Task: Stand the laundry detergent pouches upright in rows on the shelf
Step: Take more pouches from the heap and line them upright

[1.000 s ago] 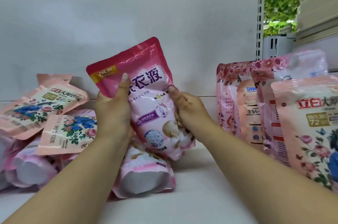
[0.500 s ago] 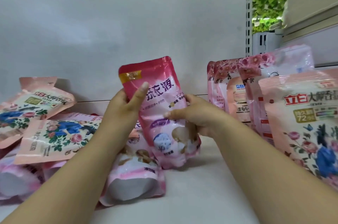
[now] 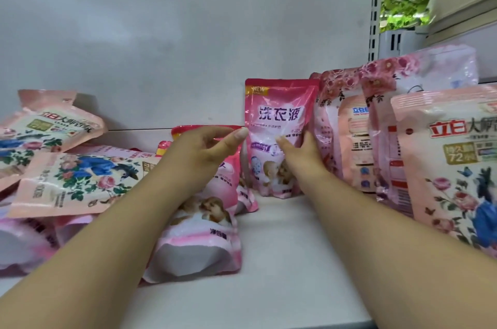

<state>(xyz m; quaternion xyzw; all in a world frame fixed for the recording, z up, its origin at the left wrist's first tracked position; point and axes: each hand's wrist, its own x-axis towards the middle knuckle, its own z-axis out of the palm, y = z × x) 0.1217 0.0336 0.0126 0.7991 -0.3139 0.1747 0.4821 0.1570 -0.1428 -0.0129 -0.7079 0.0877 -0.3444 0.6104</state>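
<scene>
at 9 o'clock we note a heap of floral pouches point(image 3: 67, 180) lying flat and overlapping on the shelf point(image 3: 295, 261), not yet stood up. just right of it, at 7 o'clock, a pink pouch point(image 3: 199, 242) lies on its back with its pale base toward us; likely next in line.

our left hand point(image 3: 199, 156) hovers over that lying pouch, grip loosely parted and holding nothing, thumb tip near the left edge of the upright pink pouch point(image 3: 279, 135); whether it touches we cannot tell. we judge it is guarding against a tip to the left.

at centre the upright pink pouch stands on its base near the back wall point(image 3: 188, 46), front face to us. our right hand point(image 3: 304, 156) lies against its lower right side, fingers spread flat on the face, grip not closed round it, seemingly pressing it snug against the standing row point(image 3: 347, 135) at 3 o'clock so the rows stay tight.

versus half a second ago: the pouch was tilted and carried in both hands left of the row; now it is vertical, set down beside the row, and the left hand has let go. the camera view also shifted.
</scene>
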